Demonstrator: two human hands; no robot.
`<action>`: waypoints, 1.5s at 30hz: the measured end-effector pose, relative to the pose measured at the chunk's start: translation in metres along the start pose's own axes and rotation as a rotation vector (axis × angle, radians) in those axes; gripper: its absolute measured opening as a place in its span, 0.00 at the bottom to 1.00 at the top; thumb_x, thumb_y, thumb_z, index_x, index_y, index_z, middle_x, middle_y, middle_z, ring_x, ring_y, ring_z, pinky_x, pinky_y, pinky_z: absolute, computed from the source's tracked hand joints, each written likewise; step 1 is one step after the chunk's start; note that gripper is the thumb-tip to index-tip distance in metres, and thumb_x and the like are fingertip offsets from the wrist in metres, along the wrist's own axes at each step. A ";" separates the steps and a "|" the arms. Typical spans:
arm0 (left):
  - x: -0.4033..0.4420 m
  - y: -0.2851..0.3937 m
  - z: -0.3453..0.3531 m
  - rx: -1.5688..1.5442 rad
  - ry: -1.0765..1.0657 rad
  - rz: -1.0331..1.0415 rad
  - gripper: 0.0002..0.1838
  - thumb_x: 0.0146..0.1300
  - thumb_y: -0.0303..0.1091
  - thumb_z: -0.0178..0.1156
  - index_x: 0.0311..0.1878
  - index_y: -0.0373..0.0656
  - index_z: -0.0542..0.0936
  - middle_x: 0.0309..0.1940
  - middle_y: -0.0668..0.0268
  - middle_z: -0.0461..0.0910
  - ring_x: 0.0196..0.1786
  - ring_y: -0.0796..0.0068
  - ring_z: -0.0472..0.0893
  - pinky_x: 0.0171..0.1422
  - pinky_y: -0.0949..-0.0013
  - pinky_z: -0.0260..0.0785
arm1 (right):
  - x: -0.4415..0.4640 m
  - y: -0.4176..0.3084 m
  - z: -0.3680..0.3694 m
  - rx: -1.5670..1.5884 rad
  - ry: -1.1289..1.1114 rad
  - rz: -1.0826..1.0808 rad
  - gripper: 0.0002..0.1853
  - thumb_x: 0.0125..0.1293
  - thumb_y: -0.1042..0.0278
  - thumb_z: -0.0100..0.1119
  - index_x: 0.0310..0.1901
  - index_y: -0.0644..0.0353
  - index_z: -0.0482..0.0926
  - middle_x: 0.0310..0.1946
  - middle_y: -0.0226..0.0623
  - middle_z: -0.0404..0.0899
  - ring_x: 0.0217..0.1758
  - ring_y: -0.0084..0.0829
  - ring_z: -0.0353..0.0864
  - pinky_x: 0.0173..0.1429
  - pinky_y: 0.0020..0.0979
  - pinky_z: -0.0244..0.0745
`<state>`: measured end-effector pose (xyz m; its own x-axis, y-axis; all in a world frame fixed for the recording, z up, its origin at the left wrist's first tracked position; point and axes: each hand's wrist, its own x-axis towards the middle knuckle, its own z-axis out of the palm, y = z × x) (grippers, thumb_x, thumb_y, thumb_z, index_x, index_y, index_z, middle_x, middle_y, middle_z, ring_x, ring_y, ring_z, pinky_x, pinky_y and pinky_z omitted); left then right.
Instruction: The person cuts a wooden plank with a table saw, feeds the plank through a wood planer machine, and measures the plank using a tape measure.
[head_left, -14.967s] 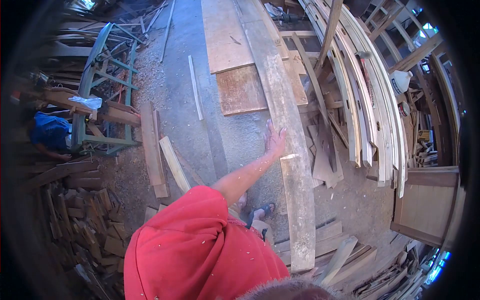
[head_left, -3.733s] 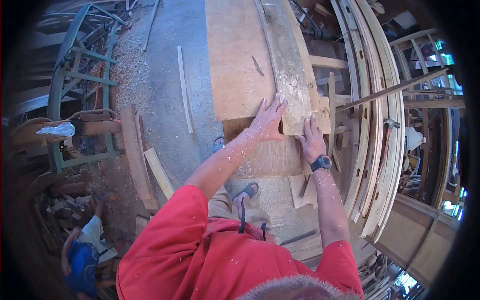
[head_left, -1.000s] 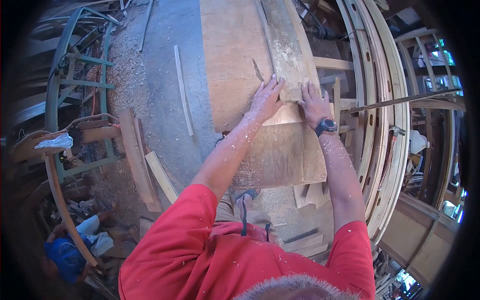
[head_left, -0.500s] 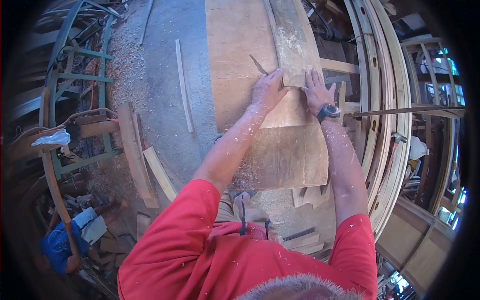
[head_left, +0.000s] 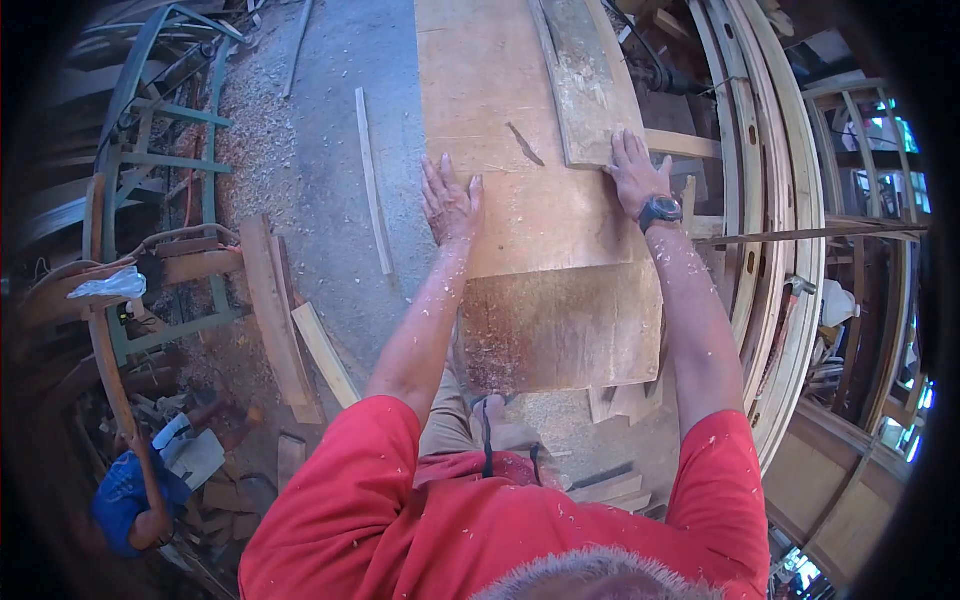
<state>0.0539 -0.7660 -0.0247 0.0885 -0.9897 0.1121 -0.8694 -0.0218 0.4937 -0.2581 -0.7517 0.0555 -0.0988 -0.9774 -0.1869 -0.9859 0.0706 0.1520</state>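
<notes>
My left hand [head_left: 452, 203] lies spread with its fingers apart at the left edge of the light plywood sheet [head_left: 500, 220]. On the near end of the long grey plank [head_left: 597, 105] rests my right hand [head_left: 637, 178], its fingers extended and a dark watch on the wrist. That plank lies along the right side of the sheet. A thin dark splinter-shaped mark [head_left: 525, 144] shows on the sheet between my hands. Below the sheet, a darker brown board [head_left: 560, 330] sticks out toward me, with wood dust on it.
Long pale boards [head_left: 760, 200] stand along the right, with a hammer [head_left: 797, 287] and a white jug [head_left: 838, 303]. A green metal frame [head_left: 165, 160] is at the left. A co-worker in blue [head_left: 135, 497] is at lower left, near scrap wood. A thin strip [head_left: 372, 180] lies on the floor.
My left hand has left the plank's end and moved left to the sheet's edge. My right hand stays at the plank. Earlier, the plank extended much farther toward me.
</notes>
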 end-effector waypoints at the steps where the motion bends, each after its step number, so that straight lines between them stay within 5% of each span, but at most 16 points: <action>1: 0.001 0.001 0.001 -0.004 -0.001 -0.003 0.41 0.68 0.55 0.58 0.77 0.45 0.58 0.80 0.48 0.47 0.78 0.46 0.55 0.76 0.42 0.54 | 0.003 0.001 -0.001 -0.004 -0.002 -0.001 0.30 0.79 0.51 0.40 0.78 0.47 0.54 0.81 0.34 0.47 0.84 0.32 0.47 0.76 0.73 0.44; 45: 0.001 0.010 0.000 0.148 -0.001 -0.007 0.41 0.67 0.56 0.58 0.77 0.45 0.59 0.80 0.46 0.46 0.77 0.46 0.56 0.74 0.45 0.57 | 0.112 0.010 -0.019 -0.179 0.013 -0.064 0.30 0.79 0.49 0.37 0.77 0.48 0.55 0.81 0.34 0.49 0.84 0.32 0.47 0.78 0.70 0.39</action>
<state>0.0450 -0.7667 -0.0192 0.0939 -0.9897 0.1082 -0.9309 -0.0487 0.3619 -0.2766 -0.8645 0.0548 -0.0336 -0.9813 -0.1897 -0.9502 -0.0274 0.3105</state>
